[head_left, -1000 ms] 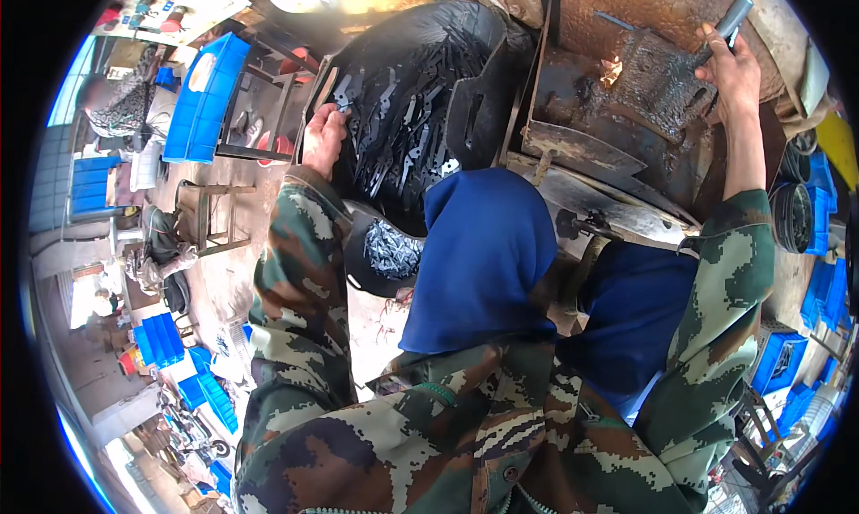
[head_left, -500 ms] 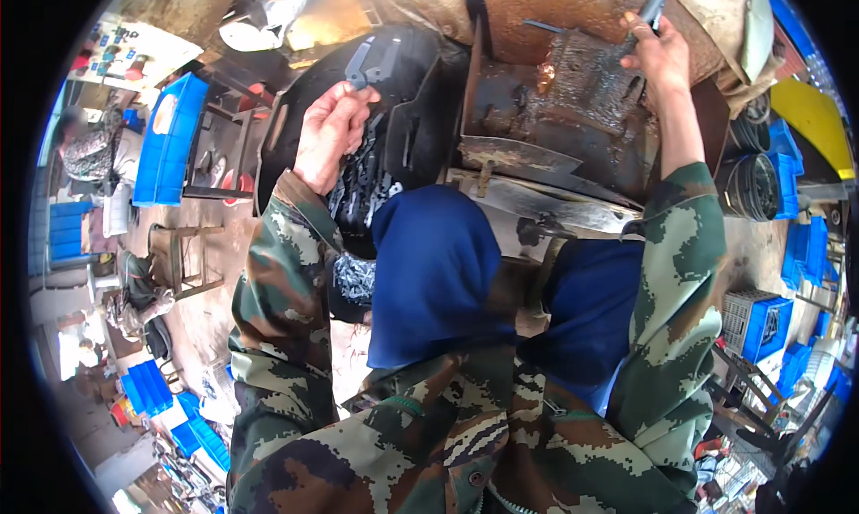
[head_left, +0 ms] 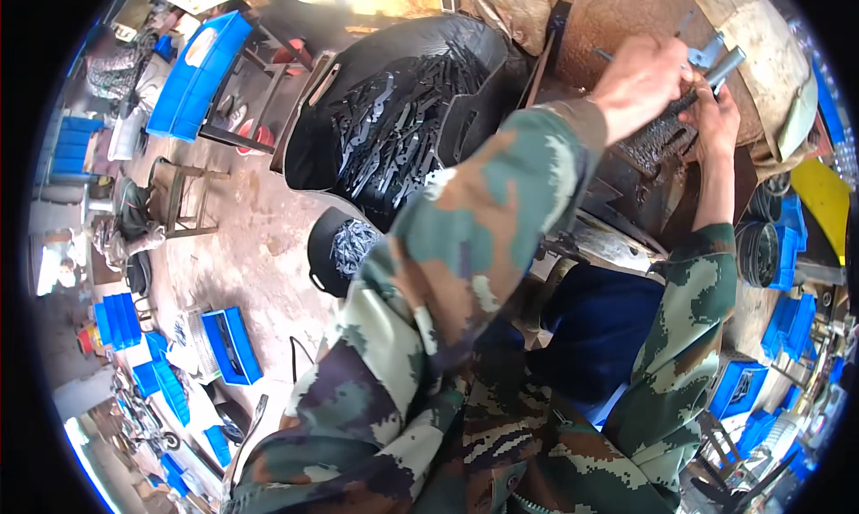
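Note:
My left hand (head_left: pixel 637 83) reaches across to the right, with fingers closed on a flat grey metal piece (head_left: pixel 707 50) that is partly hidden. Close beside it, my right hand (head_left: pixel 716 125) grips a grey metal rod (head_left: pixel 727 65), tilted up to the right. The two hands almost touch. Under them lies a dark, wet, rough-surfaced block (head_left: pixel 653 145) in a rusty metal tray. To the left stands a large black tub (head_left: pixel 385 42) holding many dark flat metal pieces (head_left: pixel 394 120).
A small black bucket (head_left: pixel 320 263) of shiny metal bits stands on the floor below the tub. Blue crates (head_left: pixel 192 80) and a wooden stool (head_left: pixel 183 196) are at the left. Black buckets (head_left: pixel 759 246) stand at the far right. Another person (head_left: pixel 116 76) is at the upper left.
My left hand has moved from over the black tub to beside my right hand, carrying the flat metal piece. The right hand has lowered with the rod. The view has shifted, showing more of the tub.

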Available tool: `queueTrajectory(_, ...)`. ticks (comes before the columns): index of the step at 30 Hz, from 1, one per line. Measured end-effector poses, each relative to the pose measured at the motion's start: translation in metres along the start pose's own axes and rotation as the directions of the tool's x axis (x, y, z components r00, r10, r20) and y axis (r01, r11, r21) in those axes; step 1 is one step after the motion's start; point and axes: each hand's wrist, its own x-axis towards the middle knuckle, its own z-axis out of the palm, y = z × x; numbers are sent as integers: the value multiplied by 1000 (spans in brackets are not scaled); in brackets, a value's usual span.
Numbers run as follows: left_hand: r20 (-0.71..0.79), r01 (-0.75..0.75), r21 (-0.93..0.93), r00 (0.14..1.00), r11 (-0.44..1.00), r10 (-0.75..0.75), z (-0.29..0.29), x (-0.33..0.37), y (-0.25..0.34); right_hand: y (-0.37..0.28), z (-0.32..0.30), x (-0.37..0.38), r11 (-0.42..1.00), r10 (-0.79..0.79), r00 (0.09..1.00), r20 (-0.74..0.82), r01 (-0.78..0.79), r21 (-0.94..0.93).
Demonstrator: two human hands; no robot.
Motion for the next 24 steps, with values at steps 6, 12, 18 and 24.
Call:
queueTrajectory(6,-63,-59,-149,997,987,50,9,1,-44,2,-7,0,995,-26,999,34,22,100)
queueTrajectory(12,-115,-86,134,988,987,101,13,-5,-50,8,-2,4,975,-47,999,19,41,217)
queueTrajectory(18,-50,-182,380,975,907,217,18,-15,-46,18,-15,17,984,-72,996,55,62,167)
queueTrajectory(24,15,-187,407,980,894,199,21,-12,-57,13,-17,13,990,-46,995,87,34,140)
